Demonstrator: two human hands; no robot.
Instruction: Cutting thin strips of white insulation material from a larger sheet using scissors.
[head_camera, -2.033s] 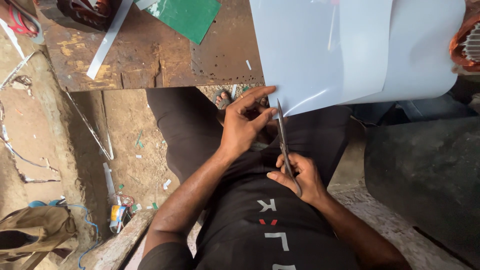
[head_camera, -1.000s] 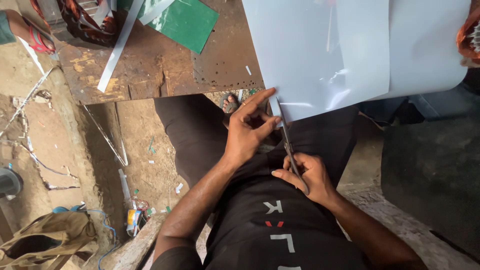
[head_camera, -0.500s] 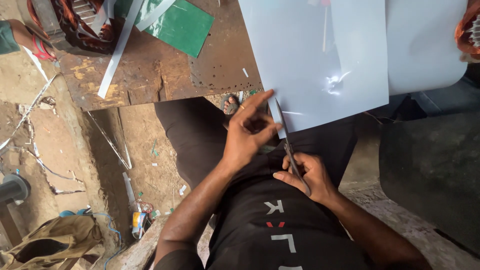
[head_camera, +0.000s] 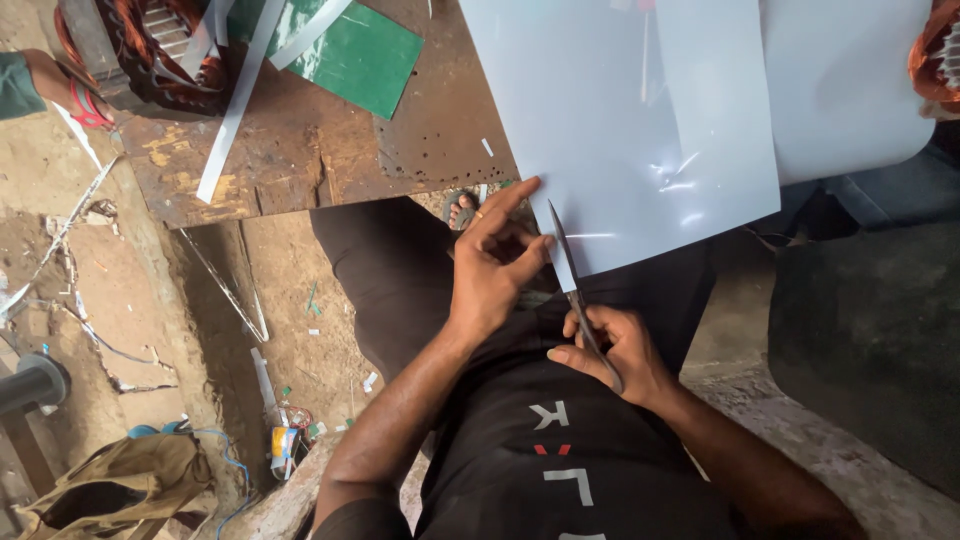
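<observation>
Cutting into a large glossy pale-blue plastic sheet (head_camera: 620, 130), the right hand (head_camera: 610, 350) is closed around 1 pair of steel scissors (head_camera: 572, 285), blades just inside the near edge. The left hand (head_camera: 495, 265) pinches that edge, index finger extended. The sheet drapes from 1 rusty metal table (head_camera: 300, 150) over the lap. The cut looks barely begun; most remains whole. Nearby lie 1 green card (head_camera: 365, 55) and 1 white strip (head_camera: 235, 110).

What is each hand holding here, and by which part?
Right hand grips scissors by the handles; left hand pinches the white sheet at its near edge.
</observation>
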